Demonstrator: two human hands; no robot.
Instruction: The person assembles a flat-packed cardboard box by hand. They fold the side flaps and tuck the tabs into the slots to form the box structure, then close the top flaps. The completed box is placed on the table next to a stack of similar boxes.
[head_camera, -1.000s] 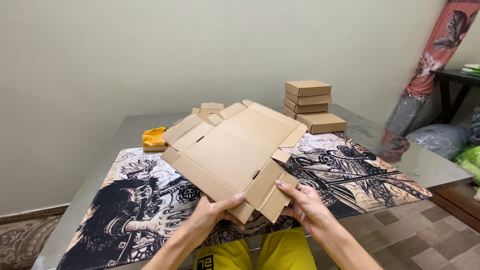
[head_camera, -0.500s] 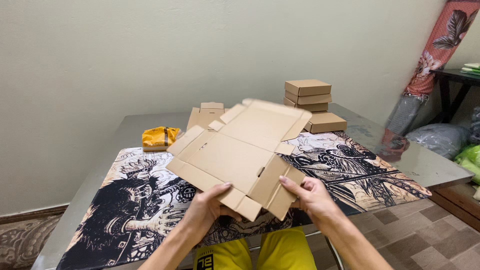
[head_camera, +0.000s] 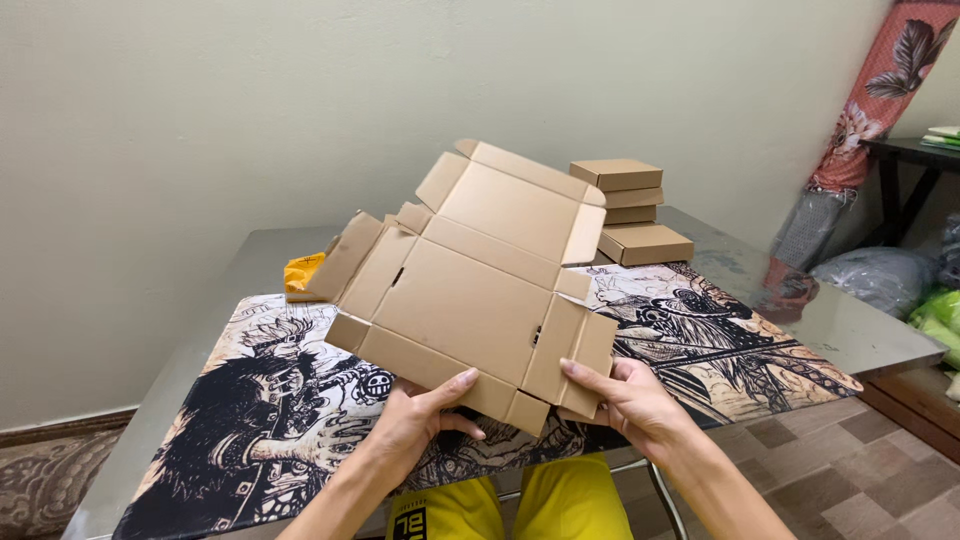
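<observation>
Both forearms rise from the bottom edge of the frame and angle toward each other near lower centre. The left hand (head_camera: 415, 425) sits palm up, fingers curled underneath, its thumb stretched up and to the right. The right hand (head_camera: 630, 400), just right of centre, has its thumb pointing left and its fingers folded under. Both wrists are bare and slightly bent.
</observation>
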